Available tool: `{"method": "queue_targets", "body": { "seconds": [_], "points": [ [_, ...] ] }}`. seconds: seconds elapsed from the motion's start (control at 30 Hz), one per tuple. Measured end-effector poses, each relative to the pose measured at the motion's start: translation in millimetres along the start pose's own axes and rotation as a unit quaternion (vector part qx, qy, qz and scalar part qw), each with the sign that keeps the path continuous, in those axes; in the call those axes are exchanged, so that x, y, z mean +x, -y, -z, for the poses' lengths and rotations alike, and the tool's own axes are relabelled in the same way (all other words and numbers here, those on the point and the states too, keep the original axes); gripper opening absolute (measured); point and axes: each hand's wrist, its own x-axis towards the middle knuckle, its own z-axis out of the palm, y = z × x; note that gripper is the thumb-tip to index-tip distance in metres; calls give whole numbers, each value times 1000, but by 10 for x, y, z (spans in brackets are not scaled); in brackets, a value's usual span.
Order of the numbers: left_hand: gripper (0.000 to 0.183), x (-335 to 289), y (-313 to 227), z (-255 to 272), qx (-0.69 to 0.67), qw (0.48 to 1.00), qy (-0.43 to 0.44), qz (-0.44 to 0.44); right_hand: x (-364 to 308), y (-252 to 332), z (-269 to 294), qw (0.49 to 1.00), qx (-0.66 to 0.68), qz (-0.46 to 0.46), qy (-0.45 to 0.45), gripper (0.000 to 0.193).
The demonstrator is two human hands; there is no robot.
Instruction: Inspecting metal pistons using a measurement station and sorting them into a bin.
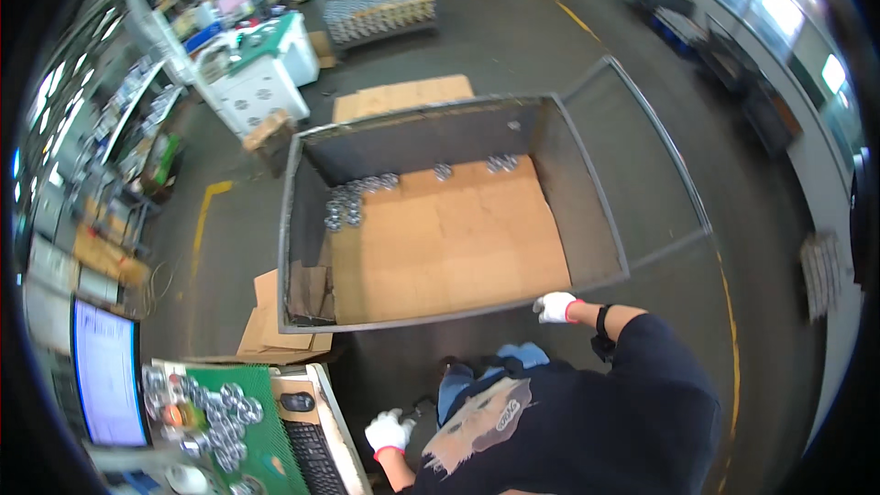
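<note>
Beyond the right hand's (555, 308) fingers, one bin (577, 197) held silvery parts (348, 204) too clustered to count; left of the left hand's (389, 432) fingers lay one keyboard (313, 458); whether either set was spread, I couldn't tell; one monitor's (108, 376) text was unreadable

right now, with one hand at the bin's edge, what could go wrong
The white-gloved right hand is at the edge of the grey rectangular metal bin, so its glove might snag. The shiny round metal parts on the green mat sit close together; a bump could scatter them.
</note>
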Motion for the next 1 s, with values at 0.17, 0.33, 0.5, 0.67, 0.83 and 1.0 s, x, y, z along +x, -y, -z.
{"method": "queue_targets", "body": {
  "seconds": [0.17, 0.33, 0.5, 0.67, 0.83, 1.0],
  "points": [
    [39, 640, 4, 651, 101, 984, -46, -138, -416, 236, -286, 996, 65, -60, 16, 46],
    [37, 1250, -553, 1145, 89, 934, -122, -323, -631, 289, -117, 992, 91, -86, 26, 46],
    [37, 1476, -1147, 1349, 83, 907, -94, -402, -598, 171, 178, 985, 123, -108, -50, 44],
    [37, 1588, -1482, 1151, 81, 908, 1, -410, -471, -129, 183, 988, 95, -102, -68, 43],
    [50, 1619, -1587, 1086, 136, 924, 89, -345, -345, -298, 401, 993, 83, -81, 1, 48],
    [41, 1662, -1584, 1283, 140, 941, 27, -306, 93, -663, 896, 998, -1, -22, 54, 54]
  ]
}}
